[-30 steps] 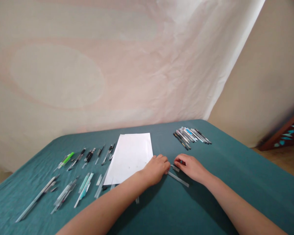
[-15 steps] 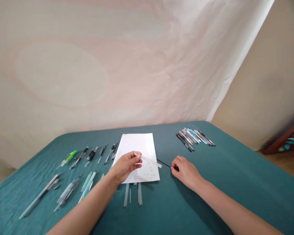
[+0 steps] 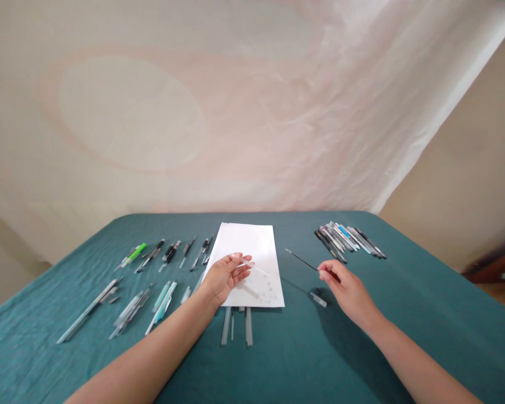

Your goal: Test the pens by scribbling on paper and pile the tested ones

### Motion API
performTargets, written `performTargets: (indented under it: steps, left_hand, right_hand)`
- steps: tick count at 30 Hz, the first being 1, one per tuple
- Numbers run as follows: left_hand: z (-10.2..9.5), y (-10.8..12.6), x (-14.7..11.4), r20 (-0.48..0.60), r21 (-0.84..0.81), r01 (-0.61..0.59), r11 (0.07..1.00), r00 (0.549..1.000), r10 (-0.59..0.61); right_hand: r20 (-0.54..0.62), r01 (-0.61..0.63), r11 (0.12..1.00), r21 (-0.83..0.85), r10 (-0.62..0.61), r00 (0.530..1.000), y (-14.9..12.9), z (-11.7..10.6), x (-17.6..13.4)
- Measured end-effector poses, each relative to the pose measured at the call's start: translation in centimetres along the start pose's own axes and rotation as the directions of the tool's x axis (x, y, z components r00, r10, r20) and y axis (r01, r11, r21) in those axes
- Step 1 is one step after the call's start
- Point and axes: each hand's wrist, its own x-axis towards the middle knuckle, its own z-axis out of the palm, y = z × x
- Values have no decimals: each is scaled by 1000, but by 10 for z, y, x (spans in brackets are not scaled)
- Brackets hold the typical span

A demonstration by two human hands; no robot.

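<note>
Over the white paper (image 3: 246, 238), my left hand (image 3: 225, 279) pinches a clear pen barrel (image 3: 258, 269) that slants down to the right. To the right of the sheet, my right hand (image 3: 344, 287) is closed on one end of a thin dark pen refill (image 3: 302, 259), raised above the cloth with its tip pointing up and left. Below that refill, a small clear pen cap (image 3: 318, 299) lies on the cloth next to a small dark piece. Small grey marks show on the paper's lower right part.
A green cloth (image 3: 294, 359) covers the table. Pens lie in a bundle (image 3: 349, 240) at the back right. Several groups of pens and parts, one with a bright green pen (image 3: 135, 253), spread over the left side. Clear tubes (image 3: 248, 328) stick out below the paper.
My right hand has lifted the refill off the cloth and moved slightly right, revealing the small cap below. My left hand still holds the barrel above the paper. The view has shifted a little.
</note>
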Motion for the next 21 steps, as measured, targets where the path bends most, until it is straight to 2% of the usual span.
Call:
performTargets:
  steps: [2, 5, 15, 21]
  left_hand:
    - [0, 0, 0, -19, -10, -9, 1000, 1000, 8]
    - [0, -1, 1, -46, -21, -17, 1000, 999, 16]
    - [-3, -1, 2, -65, -35, -37, 999, 997, 34]
    - [0, -2, -2, -40, -20, -38, 999, 999, 37]
  right_hand:
    - [80, -7, 997, 83, 1, 997, -9, -1, -3]
    - [182, 14, 992, 124, -36, 983, -21, 2, -7]
    - [189, 37, 987, 154, -67, 980, -20, 4, -9]
    - [193, 50, 989, 139, -76, 978, -26, 3, -10]
